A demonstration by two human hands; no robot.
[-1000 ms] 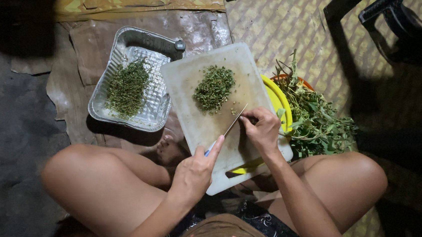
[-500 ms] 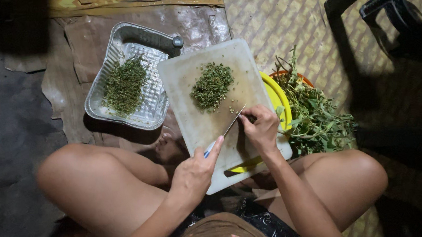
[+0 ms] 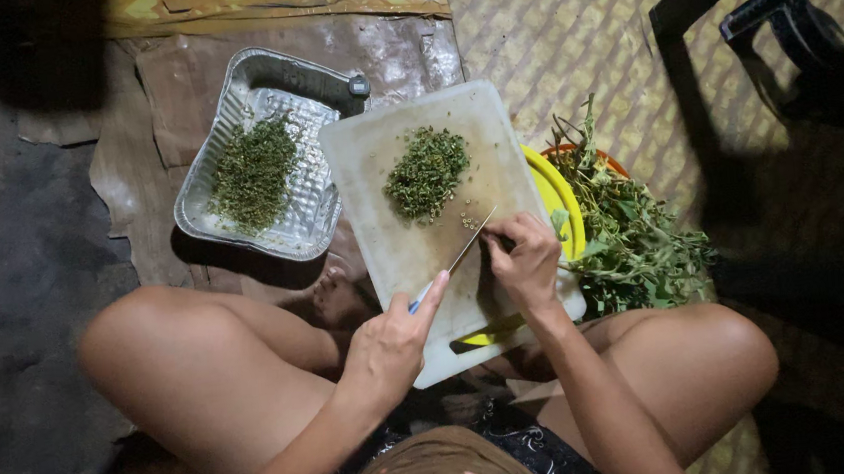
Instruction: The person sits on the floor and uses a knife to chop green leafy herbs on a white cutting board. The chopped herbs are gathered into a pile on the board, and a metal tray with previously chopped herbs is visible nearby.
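Our one head view, looking steeply down from above our lap, close over the cutting board (image 3: pixel 412 238), floor mat toward the top

Knife (image 3: pixel 456 260): thin, narrow blade with a blue handle, lying diagonally at frame centre, tip toward the upper right, handle end in the left hand (image 3: pixel 388 348), tip beside the right hand (image 3: pixel 524 259) fingertips. Cutting board (image 3: pixel 412 238): white, rectangular, stained, tilted slightly, centre frame. Chopped herbs (image 3: pixel 426 173): loose green mound on the board's upper half, with a few stray bits near the blade tip.
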